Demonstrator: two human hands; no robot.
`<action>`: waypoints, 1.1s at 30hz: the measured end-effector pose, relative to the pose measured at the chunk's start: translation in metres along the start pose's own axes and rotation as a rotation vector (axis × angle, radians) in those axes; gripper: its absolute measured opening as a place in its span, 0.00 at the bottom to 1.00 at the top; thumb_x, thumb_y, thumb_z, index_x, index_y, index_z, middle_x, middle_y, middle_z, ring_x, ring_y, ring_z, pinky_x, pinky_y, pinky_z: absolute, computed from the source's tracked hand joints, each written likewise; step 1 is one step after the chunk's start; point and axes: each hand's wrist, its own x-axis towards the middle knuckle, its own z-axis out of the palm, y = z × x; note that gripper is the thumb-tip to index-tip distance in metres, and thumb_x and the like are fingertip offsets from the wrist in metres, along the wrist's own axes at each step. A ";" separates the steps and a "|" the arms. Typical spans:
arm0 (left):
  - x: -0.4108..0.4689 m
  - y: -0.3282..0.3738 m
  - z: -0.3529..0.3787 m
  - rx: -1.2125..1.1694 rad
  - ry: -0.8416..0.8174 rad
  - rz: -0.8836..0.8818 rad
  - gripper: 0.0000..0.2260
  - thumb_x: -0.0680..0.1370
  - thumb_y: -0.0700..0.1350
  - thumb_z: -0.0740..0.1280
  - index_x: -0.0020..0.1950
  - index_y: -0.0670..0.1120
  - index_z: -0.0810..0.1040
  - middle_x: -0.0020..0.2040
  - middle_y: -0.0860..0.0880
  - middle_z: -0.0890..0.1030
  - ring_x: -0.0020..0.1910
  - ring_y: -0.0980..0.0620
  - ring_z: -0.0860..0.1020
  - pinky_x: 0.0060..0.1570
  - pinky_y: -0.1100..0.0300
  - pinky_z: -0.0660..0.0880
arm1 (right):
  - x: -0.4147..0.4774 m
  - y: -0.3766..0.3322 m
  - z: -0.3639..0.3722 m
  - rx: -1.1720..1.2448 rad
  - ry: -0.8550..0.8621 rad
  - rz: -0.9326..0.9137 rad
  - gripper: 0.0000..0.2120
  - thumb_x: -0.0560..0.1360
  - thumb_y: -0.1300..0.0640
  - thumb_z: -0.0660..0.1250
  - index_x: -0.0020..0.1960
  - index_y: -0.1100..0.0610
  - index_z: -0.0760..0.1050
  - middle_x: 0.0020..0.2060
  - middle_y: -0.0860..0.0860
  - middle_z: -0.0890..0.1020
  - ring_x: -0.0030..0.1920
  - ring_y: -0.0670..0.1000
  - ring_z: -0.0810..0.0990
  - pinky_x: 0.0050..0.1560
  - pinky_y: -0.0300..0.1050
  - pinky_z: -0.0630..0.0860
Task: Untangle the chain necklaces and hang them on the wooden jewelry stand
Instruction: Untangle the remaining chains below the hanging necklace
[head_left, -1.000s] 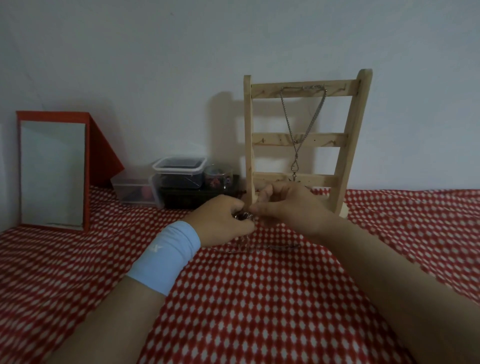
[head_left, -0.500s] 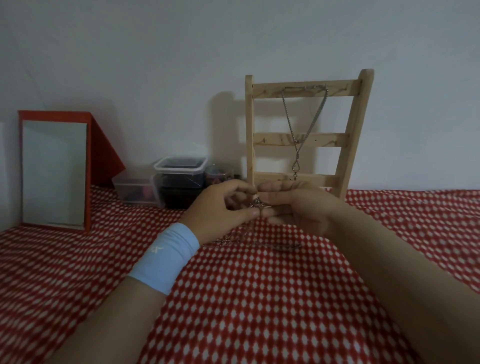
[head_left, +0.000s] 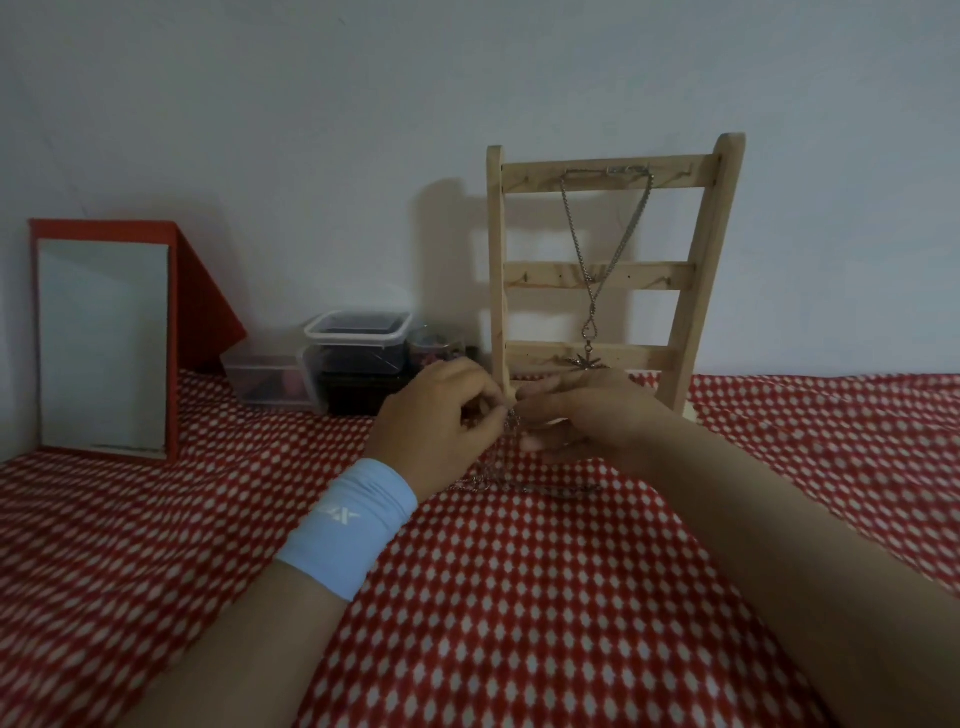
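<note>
The jewelry stand (head_left: 496, 260) right of centre is bare pale wood, matt, with grain and a few knots showing on the rails. The hanging necklace (head_left: 577, 244) on it is silvery metal, fine links with a dull shine. The tangled chain (head_left: 519, 487) low in the middle looks like the same sort of metal, with tiny glints. The tablecloth (head_left: 519, 597) across the bottom is matt cloth, red with white diamonds, a bit creased. The wristband (head_left: 348, 525) at lower left is smooth pale blue fabric. The tubs (head_left: 358, 332) at mid left are clear glossy plastic, and the mirror (head_left: 104, 343) at far left is smooth and sits in a matt red frame (head_left: 202, 291).
</note>
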 end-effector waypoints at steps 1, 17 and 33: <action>-0.001 -0.002 0.004 -0.076 -0.006 -0.023 0.05 0.76 0.50 0.65 0.45 0.52 0.80 0.45 0.59 0.78 0.47 0.60 0.76 0.45 0.61 0.76 | -0.001 0.000 0.002 -0.055 0.019 -0.005 0.09 0.74 0.62 0.75 0.53 0.58 0.83 0.42 0.55 0.88 0.41 0.54 0.87 0.48 0.52 0.85; 0.001 0.008 0.000 -0.845 -0.383 -0.548 0.07 0.83 0.43 0.61 0.55 0.48 0.78 0.50 0.46 0.85 0.48 0.49 0.83 0.51 0.55 0.80 | 0.001 -0.007 -0.026 -0.394 -0.172 -0.008 0.12 0.81 0.63 0.60 0.54 0.60 0.83 0.32 0.52 0.78 0.28 0.48 0.73 0.34 0.46 0.80; -0.024 -0.020 -0.015 0.000 -0.600 -0.281 0.10 0.74 0.53 0.73 0.55 0.56 0.82 0.51 0.59 0.73 0.53 0.58 0.74 0.58 0.64 0.71 | 0.014 0.016 -0.013 -1.147 -0.362 -0.325 0.14 0.76 0.59 0.72 0.59 0.46 0.83 0.50 0.35 0.80 0.48 0.32 0.76 0.54 0.29 0.71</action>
